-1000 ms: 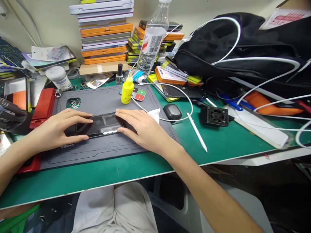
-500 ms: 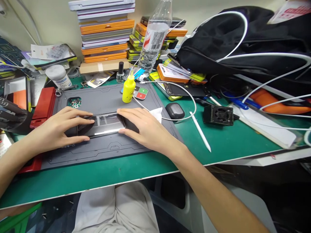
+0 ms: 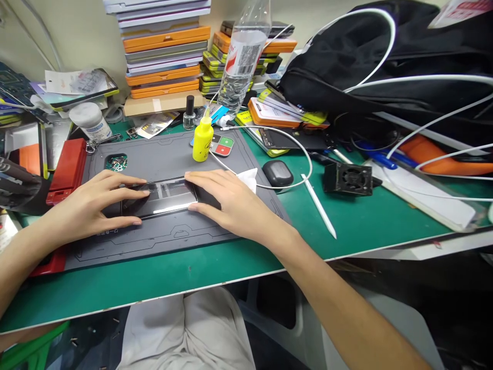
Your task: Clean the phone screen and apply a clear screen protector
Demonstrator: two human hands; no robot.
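Note:
A dark, glossy phone (image 3: 164, 199) lies lengthwise on the grey work mat (image 3: 162, 154), its screen side reflecting light. Around its left end is my left hand (image 3: 98, 200), thumb along the near edge and fingers on the far edge and glass. My right hand (image 3: 225, 203) grips the other end, thumb at the near corner and fingertips at the far one. Both palms hide the phone's ends. Just beyond it stands a yellow squeeze bottle (image 3: 203, 140) with a thin tip. A white tissue (image 3: 248, 178) shows beside my right hand.
Behind the mat stand a water bottle (image 3: 243, 67), a small black-capped bottle (image 3: 189, 113) and stacked cases (image 3: 165, 56). A red clamp-like bar (image 3: 67, 172) borders the mat's left. To the right lie a black earbud case (image 3: 277, 173), white stylus (image 3: 319, 206), small fan (image 3: 348, 179) and looping white cable (image 3: 308, 154).
The whole view has shifted very slightly. Both hands keep the same hold on the phone, which stays in place on the mat.

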